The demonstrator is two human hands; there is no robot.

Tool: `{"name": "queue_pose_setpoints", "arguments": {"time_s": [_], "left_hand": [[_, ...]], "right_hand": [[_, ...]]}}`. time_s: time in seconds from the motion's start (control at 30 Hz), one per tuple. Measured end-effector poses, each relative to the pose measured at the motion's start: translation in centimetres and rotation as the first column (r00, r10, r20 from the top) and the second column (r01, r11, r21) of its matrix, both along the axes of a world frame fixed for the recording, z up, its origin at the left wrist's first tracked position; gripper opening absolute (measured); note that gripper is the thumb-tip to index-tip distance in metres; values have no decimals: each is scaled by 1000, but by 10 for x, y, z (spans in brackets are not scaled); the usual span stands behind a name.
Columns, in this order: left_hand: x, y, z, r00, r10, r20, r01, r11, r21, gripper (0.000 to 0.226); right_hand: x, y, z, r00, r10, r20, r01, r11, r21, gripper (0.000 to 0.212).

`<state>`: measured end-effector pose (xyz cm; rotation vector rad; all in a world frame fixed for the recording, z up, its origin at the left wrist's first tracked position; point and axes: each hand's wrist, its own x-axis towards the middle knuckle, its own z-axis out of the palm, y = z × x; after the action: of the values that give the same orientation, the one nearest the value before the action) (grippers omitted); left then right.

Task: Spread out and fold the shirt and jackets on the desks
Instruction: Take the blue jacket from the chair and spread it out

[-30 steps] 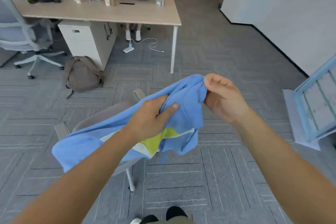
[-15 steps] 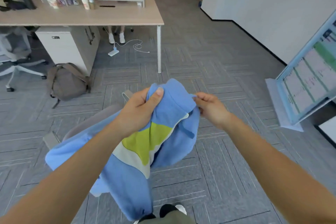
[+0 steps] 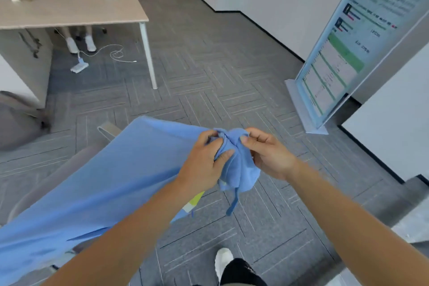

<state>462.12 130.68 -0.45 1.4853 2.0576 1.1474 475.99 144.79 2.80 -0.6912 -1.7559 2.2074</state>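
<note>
A light blue jacket (image 3: 111,183) with a yellow-green panel is held in the air in front of me, above the carpet. Its bunched top end sits between my hands. My left hand (image 3: 204,165) grips that bunch from the left, thumb across the cloth. My right hand (image 3: 267,153) pinches the same bunch from the right. The rest of the jacket stretches down to the lower left over a grey chair (image 3: 53,179). A blue drawstring hangs below the bunch.
A wooden desk (image 3: 76,11) with white legs stands at the upper left, with a seated person's feet under it and a power strip and cable on the floor. A standing poster board (image 3: 343,53) leans at the right by white walls. A grey backpack lies far left.
The view has swung right and both hands moved with it. The hands came closer together on the bunched end, and the jacket now stretches out long to the lower left.
</note>
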Motion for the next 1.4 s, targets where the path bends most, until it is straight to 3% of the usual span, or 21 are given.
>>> {"name": "queue_pose_setpoints", "arguments": {"time_s": [0.2, 0.33, 0.47, 0.57, 0.7, 0.77, 0.87, 0.97, 1.03, 1.17, 1.27, 1.33, 1.4], "left_hand": [[46, 95, -4, 997, -30, -67, 30, 999, 11, 50], [75, 177, -6, 990, -135, -34, 134, 990, -34, 10], [88, 255, 15, 959, -280, 50, 284, 949, -136, 32], [79, 292, 20, 937, -290, 196, 307, 950, -64, 35], [56, 327, 8, 843, -129, 523, 122, 991, 49, 42], [31, 342, 2, 838, -21, 545, 23, 1000, 3, 61], [-18, 355, -4, 845, -41, 533, 121, 986, -116, 103], [-54, 370, -16, 827, -169, 536, 297, 941, -162, 74], [-80, 383, -28, 818, -135, 559, 266, 951, -159, 55], [-150, 403, -34, 828, -41, 560, 120, 987, -106, 28], [-209, 415, -17, 853, 60, 518, -29, 997, -68, 22], [-250, 423, 1, 818, 136, 559, -151, 988, -21, 8], [-292, 430, 19, 787, 198, 585, -257, 966, 19, 25]], "right_hand": [[29, 73, -13, 997, 15, -79, -18, 999, -34, 47], [62, 154, -16, 991, -4, -134, -3, 998, -55, 54], [89, 239, -7, 993, -62, -98, 65, 997, 34, 49], [91, 289, -2, 987, -128, -93, 139, 982, 129, 38], [64, 327, 1, 977, -176, -124, 202, 948, 244, 27], [43, 338, 7, 980, -140, -138, 172, 950, 259, 26], [1, 350, 17, 992, -20, -127, 57, 955, 291, 25], [-56, 361, 26, 996, 50, -80, -14, 917, 398, 27], [-94, 369, 30, 997, 72, -36, -48, 890, 453, 28], [-167, 391, 43, 995, 94, 30, -96, 845, 526, 30], [-222, 414, 53, 999, 33, -7, -23, 819, 574, 27], [-258, 424, 53, 1000, -10, -20, 20, 816, 578, 30], [-290, 434, 44, 997, 17, 69, -53, 822, 568, 51]]}}
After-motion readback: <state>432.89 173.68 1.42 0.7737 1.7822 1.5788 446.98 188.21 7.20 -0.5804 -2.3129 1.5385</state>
